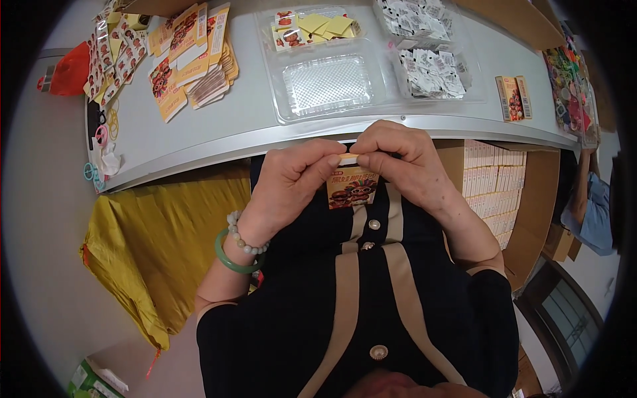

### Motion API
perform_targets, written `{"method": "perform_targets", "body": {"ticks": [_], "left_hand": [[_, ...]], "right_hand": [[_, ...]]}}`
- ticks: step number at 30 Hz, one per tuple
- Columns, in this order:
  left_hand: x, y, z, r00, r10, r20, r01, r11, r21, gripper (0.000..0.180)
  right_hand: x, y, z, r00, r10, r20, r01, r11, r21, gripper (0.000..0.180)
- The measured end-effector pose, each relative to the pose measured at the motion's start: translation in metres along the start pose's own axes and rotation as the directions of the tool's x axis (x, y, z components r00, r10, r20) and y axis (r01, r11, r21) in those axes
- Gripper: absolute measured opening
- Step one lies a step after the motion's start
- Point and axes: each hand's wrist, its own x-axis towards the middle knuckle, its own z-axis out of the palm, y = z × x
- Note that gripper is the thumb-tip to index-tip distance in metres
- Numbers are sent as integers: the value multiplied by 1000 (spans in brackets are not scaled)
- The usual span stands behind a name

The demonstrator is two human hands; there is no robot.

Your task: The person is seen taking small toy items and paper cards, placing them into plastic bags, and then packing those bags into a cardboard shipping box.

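Note:
A small orange printed card box (pixel 352 188) with cartoon figures hangs between my two hands, just in front of the table's near edge. My left hand (pixel 295 176) pinches the upper left of its top end between thumb and forefinger. Thumb and fingers of my right hand (pixel 403 162) close on the upper right of the same end. A pale flap (pixel 348 159) shows between my thumbs. On the table beyond lies a clear plastic tray (pixel 378 86) with yellow and printed cards (pixel 318 28) in one part and small white packets (pixel 432 74) in others.
Flat orange cartons (pixel 189 63) are piled at the back left, beside printed strips (pixel 109 56). Scissors (pixel 101 136) lie near the left corner. One more carton (pixel 513 98) lies to the right. An open cardboard box (pixel 541 219) of stacked small boxes stands below the table. A person's arm (pixel 582 186) shows far right.

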Motion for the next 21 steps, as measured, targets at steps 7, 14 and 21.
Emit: {"method": "perform_targets", "body": {"ticks": [7, 14, 21], "left_hand": [[-6, -7, -2, 977, 208, 41, -212, 970, 118, 21], [-14, -9, 1, 914, 394, 94, -394, 808, 437, 29], [-17, -21, 9, 960, 275, -42, -272, 959, 74, 25]], "right_hand": [[-5, 1, -2, 957, -273, 94, 288, 926, -243, 14], [-10, 9, -3, 943, -319, 95, 332, 921, -206, 20], [-13, 16, 4, 939, -342, 39, 341, 912, -230, 20]]}}
